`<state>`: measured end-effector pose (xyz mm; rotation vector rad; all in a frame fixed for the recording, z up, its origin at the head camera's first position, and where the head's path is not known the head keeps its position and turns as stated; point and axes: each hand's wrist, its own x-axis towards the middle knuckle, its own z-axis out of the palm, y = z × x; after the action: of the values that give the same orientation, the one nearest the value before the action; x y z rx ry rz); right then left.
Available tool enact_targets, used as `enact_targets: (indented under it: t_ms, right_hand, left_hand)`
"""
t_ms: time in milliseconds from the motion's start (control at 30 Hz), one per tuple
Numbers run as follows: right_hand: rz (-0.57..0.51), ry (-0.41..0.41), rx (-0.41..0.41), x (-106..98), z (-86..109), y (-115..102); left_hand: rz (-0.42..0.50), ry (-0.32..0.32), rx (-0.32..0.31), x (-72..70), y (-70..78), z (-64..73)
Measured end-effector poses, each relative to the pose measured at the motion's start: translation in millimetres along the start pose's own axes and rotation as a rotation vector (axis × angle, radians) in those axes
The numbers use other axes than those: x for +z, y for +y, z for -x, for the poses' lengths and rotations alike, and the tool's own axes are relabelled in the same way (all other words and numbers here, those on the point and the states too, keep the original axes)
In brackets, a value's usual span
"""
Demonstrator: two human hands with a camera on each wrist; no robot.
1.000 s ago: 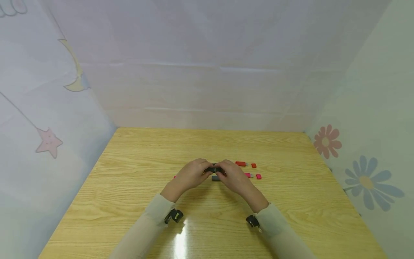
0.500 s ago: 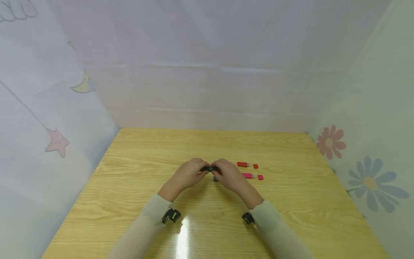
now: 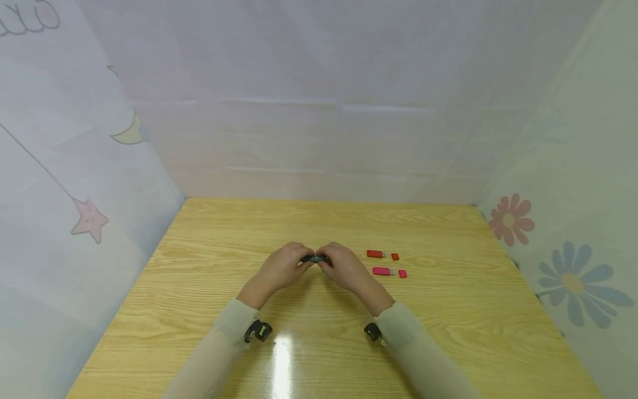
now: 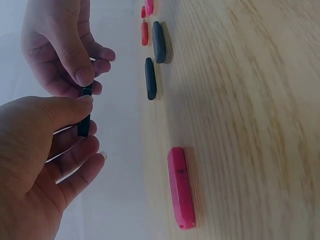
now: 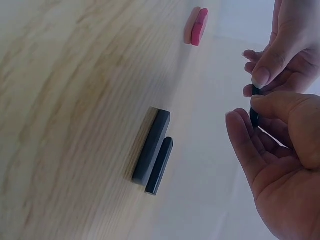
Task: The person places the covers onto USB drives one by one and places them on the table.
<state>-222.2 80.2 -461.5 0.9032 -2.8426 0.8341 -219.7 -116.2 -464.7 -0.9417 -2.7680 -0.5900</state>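
Note:
Both hands hold one dark USB stick (image 3: 315, 259) between them, raised above the table, its ends toward left and right. The left hand (image 3: 283, 267) pinches one end between thumb and fingers. At the other end the right hand (image 3: 345, 267) grips it the same way, the two thumb tips almost meeting at a thin lighter band. In the left wrist view the left end of the dark USB stick (image 4: 84, 122) sticks out below the thumb. Much of it is covered by fingers. Two more dark sticks lie below the hands, a black one (image 5: 160, 166) and a grey one (image 5: 151, 146).
Right of the hands lie a red USB stick (image 3: 376, 254) with its red cap (image 3: 395, 256) apart, and a pink USB stick (image 3: 382, 271) beside a pink cap (image 3: 402, 274). A pink stick (image 4: 181, 190) lies at the left, hidden in the head view. Walls enclose the wooden table (image 3: 224, 221).
Both hands have shifted left together, still holding the dark USB stick. The red and pink USB sticks at right now show fully, while the grey stick has gone out of sight behind the hands.

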Motion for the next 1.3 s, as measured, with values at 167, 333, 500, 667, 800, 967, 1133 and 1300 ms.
enact_targets:
  t_ms: [167, 333, 500, 667, 800, 967, 1133, 1300]
  right_hand:
    - [0.016, 0.004, -0.014, 5, -5.8, -1]
    - [0.024, -0.003, -0.018, 9, -12.1, -3]
    - [0.037, -0.021, 0.002, 12, -20.0, -7]
    - [0.068, -0.031, 0.011, 17, -27.8, -10]
    - [0.074, -0.047, 0.032, 20, -33.9, -12]
    - [0.088, -0.075, 0.048, 24, -40.5, -13]
    - [0.116, -0.09, 0.061, 30, -47.0, -13]
    - [0.121, -0.112, 0.087, 33, -52.5, -15]
  left_hand:
    - [0.008, 0.004, -0.005, 0.5, -7.4, 3.3]
    - [0.024, -0.003, -0.046, 0.2, -13.3, 6.4]
    - [0.039, -0.009, -0.089, -0.2, -19.7, 9.2]
    - [0.028, 0.006, -0.136, -1.7, -25.9, 10.8]
    - [0.034, 0.009, -0.163, -3.9, -30.0, 11.6]
    - [0.044, 0.009, -0.184, -3.8, -34.4, 12.6]
    - [0.046, 0.008, -0.19, -2.0, -40.2, 13.5]
    - [0.052, -0.016, -0.216, -1.5, -45.8, 13.0]
